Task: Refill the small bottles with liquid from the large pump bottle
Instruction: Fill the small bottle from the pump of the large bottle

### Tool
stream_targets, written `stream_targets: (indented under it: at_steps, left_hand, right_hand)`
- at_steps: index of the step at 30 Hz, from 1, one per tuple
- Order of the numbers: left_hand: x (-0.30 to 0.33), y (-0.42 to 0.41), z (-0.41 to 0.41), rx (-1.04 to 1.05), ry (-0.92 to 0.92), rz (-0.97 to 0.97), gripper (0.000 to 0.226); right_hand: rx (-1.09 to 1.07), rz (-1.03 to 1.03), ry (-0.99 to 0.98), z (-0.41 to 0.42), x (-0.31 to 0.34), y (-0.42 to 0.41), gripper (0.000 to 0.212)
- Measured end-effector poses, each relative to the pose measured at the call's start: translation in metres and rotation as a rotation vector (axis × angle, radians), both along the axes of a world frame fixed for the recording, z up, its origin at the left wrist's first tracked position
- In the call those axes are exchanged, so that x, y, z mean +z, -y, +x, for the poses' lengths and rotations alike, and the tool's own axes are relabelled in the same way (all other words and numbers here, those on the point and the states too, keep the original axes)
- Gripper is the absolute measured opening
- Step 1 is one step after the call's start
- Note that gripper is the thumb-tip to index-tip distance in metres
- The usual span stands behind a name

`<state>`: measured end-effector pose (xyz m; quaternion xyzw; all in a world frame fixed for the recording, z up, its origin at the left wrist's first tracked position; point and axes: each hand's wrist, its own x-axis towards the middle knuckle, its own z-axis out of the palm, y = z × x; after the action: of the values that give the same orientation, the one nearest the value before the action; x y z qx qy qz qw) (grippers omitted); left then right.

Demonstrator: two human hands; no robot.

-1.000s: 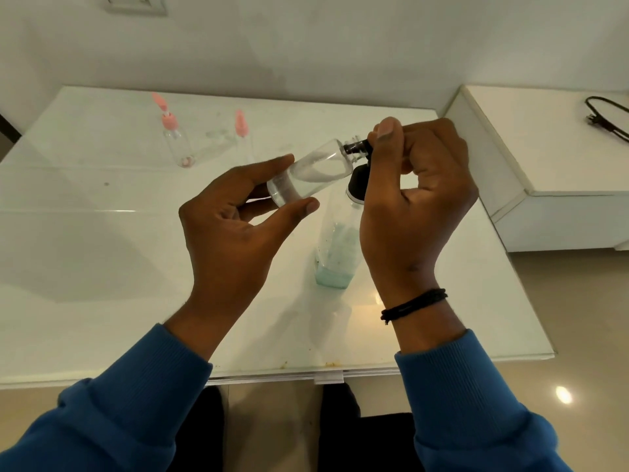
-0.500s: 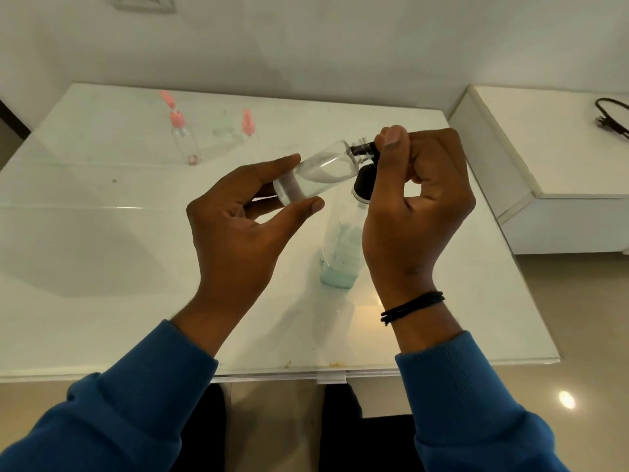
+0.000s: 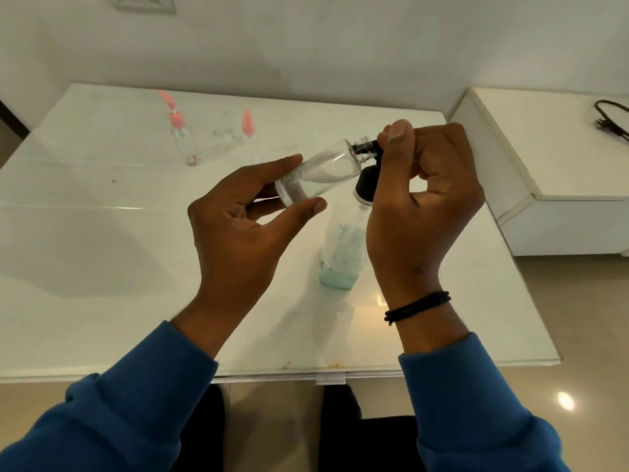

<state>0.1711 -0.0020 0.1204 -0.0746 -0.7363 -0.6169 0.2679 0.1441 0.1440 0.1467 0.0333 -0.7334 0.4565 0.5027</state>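
My left hand (image 3: 245, 226) holds a small clear bottle (image 3: 320, 172) by its base, tilted with the open neck pointing right. The bottle holds some clear liquid. My right hand (image 3: 418, 206) is closed over the black pump head (image 3: 369, 148) of the large pump bottle (image 3: 340, 253), whose nozzle sits at the small bottle's mouth. The large bottle stands on the table with a little pale green liquid at its bottom. Its upper part is partly hidden by my right hand.
Two small clear bottles with pink tops, one (image 3: 182, 137) and another (image 3: 248, 131), stand at the back of the white glass table (image 3: 102, 267). A white cabinet (image 3: 551, 172) with a black cable (image 3: 612, 120) is to the right. The table's front edge is near my body.
The pose is nearly the same. My right thumb has shifted slightly on the pump head, and the view has drifted a little.
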Motion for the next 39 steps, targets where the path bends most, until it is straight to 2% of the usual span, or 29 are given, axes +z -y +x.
stream_targets:
  at_steps: [22, 39]
  left_hand:
    - [-0.0006, -0.0005, -0.0013, 0.001, 0.028, 0.038, 0.047]
    - [-0.0014, 0.0026, -0.0016, 0.014, 0.055, 0.055, 0.045]
  right_hand:
    - [-0.069, 0.078, -0.014, -0.006, 0.003, -0.0052, 0.034]
    - [-0.032, 0.093, -0.007, -0.0059, 0.0003, -0.0016, 0.031]
